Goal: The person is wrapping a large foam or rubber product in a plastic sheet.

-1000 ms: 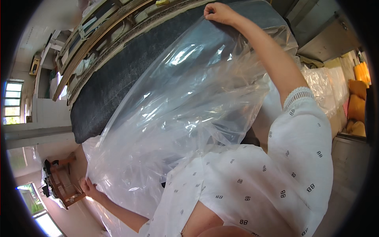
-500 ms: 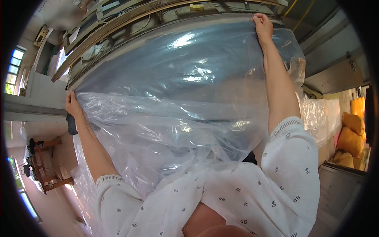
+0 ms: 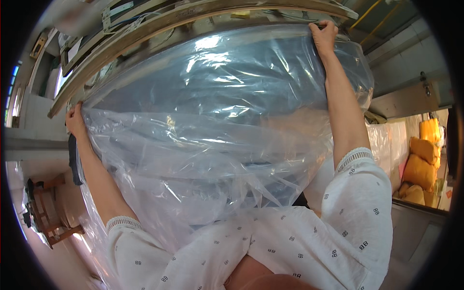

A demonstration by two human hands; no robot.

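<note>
Presently, the left hand (image 3: 75,118) and right hand (image 3: 324,36) each grip 1 top corner of a clear plastic sheet (image 3: 217,125), arms spread so it hangs taut over what appears to be a dark mattress (image 3: 270,77).

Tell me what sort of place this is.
Probably a workshop or small packing room: a large clear plastic sheet is spread over a dark slab, stuffed yellow sacks are piled at right, and long wooden beams run above.

We see bright daylight from windows (image 3: 14,92) at left, white glare on the plastic sheet (image 3: 212,121), sharp focus, and strong fisheye bending with black corners.
</note>
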